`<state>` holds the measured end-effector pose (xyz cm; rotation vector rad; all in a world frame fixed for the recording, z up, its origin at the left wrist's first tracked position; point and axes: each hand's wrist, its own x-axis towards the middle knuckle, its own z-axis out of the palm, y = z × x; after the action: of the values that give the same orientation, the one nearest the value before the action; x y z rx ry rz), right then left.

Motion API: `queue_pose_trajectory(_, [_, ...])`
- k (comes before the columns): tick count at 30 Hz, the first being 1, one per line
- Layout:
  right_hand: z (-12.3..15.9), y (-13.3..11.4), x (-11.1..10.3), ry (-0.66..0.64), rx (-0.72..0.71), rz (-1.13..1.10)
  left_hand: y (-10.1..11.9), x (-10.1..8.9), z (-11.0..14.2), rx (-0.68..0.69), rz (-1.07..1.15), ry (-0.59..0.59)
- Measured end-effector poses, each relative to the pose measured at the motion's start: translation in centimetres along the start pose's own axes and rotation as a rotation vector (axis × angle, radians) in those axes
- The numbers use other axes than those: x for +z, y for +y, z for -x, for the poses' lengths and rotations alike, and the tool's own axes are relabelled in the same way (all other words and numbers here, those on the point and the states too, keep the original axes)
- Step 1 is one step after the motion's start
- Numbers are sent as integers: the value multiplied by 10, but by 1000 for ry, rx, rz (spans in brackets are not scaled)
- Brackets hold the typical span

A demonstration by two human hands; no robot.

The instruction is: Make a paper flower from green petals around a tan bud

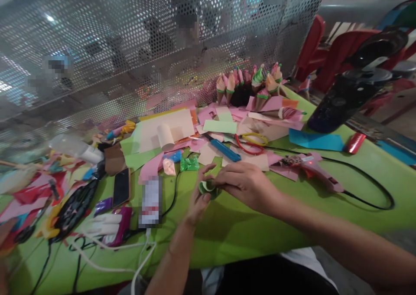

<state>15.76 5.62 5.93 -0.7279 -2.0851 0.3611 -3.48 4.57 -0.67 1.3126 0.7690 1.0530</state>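
In the head view, a small green rolled paper piece (205,188) with pale, swirl-like edges sits between my two hands, above the green tabletop. My left hand (197,201) curls around it from the left, fingers bent and thumb on the near side. From the right, my right hand (248,184) pinches at its upper edge with fingertips together; whether a second small thing is in that pinch is hidden. Just beyond the hands lie a blue utility knife (225,150) and a green foil-like packet (189,163). A pink hot glue gun (320,173) rests to the right.
Finished-looking paper ice-cream cones (256,80) stand at the back. Scissors (250,145), paper sheets (169,128) and a dark tumbler (349,97) lie or stand beyond my hands. Phones (121,187), white cables (113,270) and scraps crowd the left. A black cord (388,195) loops at right.
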Motion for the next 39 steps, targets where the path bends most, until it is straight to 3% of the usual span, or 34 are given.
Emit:
queue_pose_trajectory(10, [-1, 3, 7, 38, -3, -86, 13, 4, -1, -17, -109, -9])
queue_pose_trajectory(17, [1, 5, 13, 33, 152, -12, 15, 5, -3, -2, -113, 43])
queue_pose_trajectory(25, [2, 1, 7, -11, 115, 35, 14, 6, -6, -9, -10, 146])
queue_pose_trajectory(34, [2, 0, 0, -24, 108, 41, 13, 6, -6, 6, 61, 118])
queue_pose_trajectory(39, [1, -1, 5, 45, -1, 98, 15, 6, -5, -11, 33, 101])
